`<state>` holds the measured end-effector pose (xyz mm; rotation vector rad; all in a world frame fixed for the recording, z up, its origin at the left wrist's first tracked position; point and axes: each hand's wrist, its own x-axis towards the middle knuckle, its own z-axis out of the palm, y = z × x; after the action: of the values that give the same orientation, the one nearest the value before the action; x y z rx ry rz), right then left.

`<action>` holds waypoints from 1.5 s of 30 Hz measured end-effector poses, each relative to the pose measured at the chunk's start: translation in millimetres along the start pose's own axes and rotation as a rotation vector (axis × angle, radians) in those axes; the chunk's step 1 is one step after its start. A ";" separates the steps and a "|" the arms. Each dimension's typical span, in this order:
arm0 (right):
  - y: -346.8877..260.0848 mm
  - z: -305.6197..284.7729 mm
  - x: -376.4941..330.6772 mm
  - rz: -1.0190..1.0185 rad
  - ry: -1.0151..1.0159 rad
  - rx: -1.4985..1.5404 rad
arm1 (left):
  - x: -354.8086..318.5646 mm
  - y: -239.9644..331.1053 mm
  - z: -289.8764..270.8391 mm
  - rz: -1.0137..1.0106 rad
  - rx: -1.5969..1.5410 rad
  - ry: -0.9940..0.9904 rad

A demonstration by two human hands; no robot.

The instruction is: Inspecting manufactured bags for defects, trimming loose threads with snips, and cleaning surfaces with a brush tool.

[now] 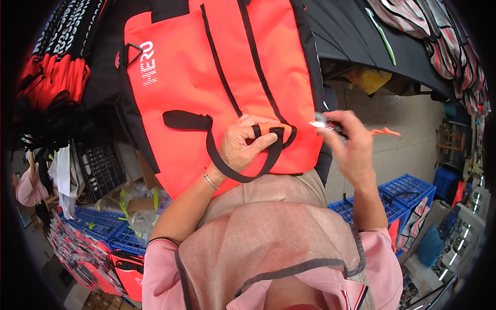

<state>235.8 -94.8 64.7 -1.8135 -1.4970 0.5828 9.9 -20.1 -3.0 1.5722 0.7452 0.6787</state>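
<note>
A large bright red-orange bag with black edges, black seams and white lettering lies in front of me, its near end against my lap. My left hand is closed on an orange piece with black ends, thumb pressed over it near the bag's near right part. From there a black webbing strap loops down and back to a flat black end. Just right of the bag, my right hand grips small thread snips, their metal blade toward the bag. An orange cord trails beyond that hand; both are slightly blurred.
On the black table at upper right lie a green-and-white toothbrush and stacked grey-and-red pieces. Red and black straps hang at upper left. Blue plastic crates stand on the right, and more blue crates on the left.
</note>
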 end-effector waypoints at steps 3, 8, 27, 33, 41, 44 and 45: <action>-12.0 13.3 4.6 -0.240 -0.067 -0.201 | 0.0 1.2 0.3 0.011 -0.010 -0.002; -12.7 21.6 8.2 -0.330 -0.112 -0.376 | 1.4 -2.9 -0.3 0.026 0.021 -0.016; -38.7 28.5 106.2 -0.087 -0.017 0.374 | -37.0 9.4 19.2 0.181 0.271 -0.479; -72.8 128.0 166.0 -0.360 -0.084 0.347 | -48.0 37.5 -19.6 0.244 0.570 -0.606; -31.9 117.9 144.6 -0.843 -0.177 -0.298 | -17.1 27.8 -199.2 0.181 1.093 0.472; -11.6 97.8 154.1 -0.978 -0.173 -0.326 | 8.3 10.3 -196.7 -0.048 1.142 0.577; -12.9 88.3 156.5 -0.865 -0.220 -0.300 | 12.1 7.4 -188.4 -0.078 1.172 0.599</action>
<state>199.6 78.5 31.2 -1.1204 -2.3949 0.1218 -128.3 105.2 27.4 2.3715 1.8652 0.6909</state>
